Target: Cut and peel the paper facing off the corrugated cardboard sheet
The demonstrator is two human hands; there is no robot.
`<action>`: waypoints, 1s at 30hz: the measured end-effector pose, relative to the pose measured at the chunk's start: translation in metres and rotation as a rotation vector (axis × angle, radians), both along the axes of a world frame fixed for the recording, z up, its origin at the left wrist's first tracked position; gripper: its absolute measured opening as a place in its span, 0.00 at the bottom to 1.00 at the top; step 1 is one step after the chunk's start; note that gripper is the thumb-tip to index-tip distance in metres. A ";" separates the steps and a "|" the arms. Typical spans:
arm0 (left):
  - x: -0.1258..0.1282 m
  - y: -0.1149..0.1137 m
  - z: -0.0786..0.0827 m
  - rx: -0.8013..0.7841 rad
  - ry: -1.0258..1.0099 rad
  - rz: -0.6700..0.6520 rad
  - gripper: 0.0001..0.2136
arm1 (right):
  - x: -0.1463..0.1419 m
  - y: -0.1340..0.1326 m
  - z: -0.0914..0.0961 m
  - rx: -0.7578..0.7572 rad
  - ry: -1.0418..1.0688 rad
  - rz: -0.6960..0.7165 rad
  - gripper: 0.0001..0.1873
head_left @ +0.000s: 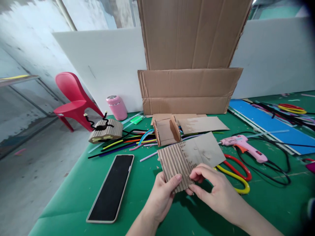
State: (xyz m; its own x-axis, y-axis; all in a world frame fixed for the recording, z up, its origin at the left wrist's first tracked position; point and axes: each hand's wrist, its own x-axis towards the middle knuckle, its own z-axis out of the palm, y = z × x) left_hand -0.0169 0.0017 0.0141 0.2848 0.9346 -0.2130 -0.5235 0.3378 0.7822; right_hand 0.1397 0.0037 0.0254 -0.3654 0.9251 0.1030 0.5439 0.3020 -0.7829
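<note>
A piece of corrugated cardboard (173, 162) is held up over the table, its ridged face toward me. My left hand (162, 193) grips its lower left corner, thumb flat on the ridges and fingers behind. At its lower right edge, my right hand (213, 185) is closed with thumb and forefinger pinching the border. Right behind the piece lies a flat board with torn paper (206, 150); whether the two are joined I cannot tell. Scissors (237, 173) with red and yellow handles rest beyond my right hand, partly covered by the board.
A phone (112, 188) lies at left. A pink glue gun (246, 147) with its cord is at right. Farther back are pipe cleaners (120, 141), a small cardboard tray (168, 131), a ridged cardboard figure (105, 131), a pink canister (116, 107) and a tall cardboard panel (189, 87).
</note>
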 end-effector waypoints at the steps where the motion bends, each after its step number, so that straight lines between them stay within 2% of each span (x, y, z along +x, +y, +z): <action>1: 0.000 0.000 -0.001 0.011 0.010 -0.011 0.06 | 0.000 0.000 -0.001 0.011 0.002 0.000 0.04; 5: 0.001 0.000 -0.005 0.023 0.029 0.002 0.07 | -0.002 0.000 -0.004 0.030 0.043 -0.011 0.03; 8: 0.002 0.000 -0.006 0.031 0.053 0.003 0.07 | -0.004 0.000 -0.007 0.030 0.072 -0.072 0.02; 12: 0.003 -0.001 -0.005 0.063 0.130 0.010 0.07 | -0.009 -0.001 -0.008 0.091 0.009 -0.135 0.04; 16: 0.003 -0.002 -0.006 0.065 0.178 0.046 0.06 | -0.012 -0.002 -0.005 0.207 -0.126 -0.066 0.07; 19: 0.003 -0.002 -0.004 0.060 0.159 0.029 0.07 | -0.010 -0.002 -0.007 0.180 -0.094 -0.030 0.07; 21: 0.003 -0.002 -0.002 0.058 0.138 0.023 0.08 | -0.008 -0.001 -0.010 0.134 -0.013 -0.073 0.07; 23: 0.003 -0.001 -0.001 0.058 0.125 0.022 0.09 | -0.005 0.001 -0.013 0.118 0.073 -0.183 0.05; 26: 0.003 -0.001 -0.002 0.055 0.112 0.018 0.09 | -0.004 0.002 -0.017 0.183 0.127 -0.292 0.07; 28: 0.003 -0.001 -0.004 0.050 0.099 0.011 0.09 | -0.006 0.002 -0.017 0.218 0.108 -0.227 0.08; 30: 0.004 -0.001 -0.005 0.050 0.092 0.007 0.08 | -0.008 0.002 -0.016 0.228 0.065 -0.148 0.05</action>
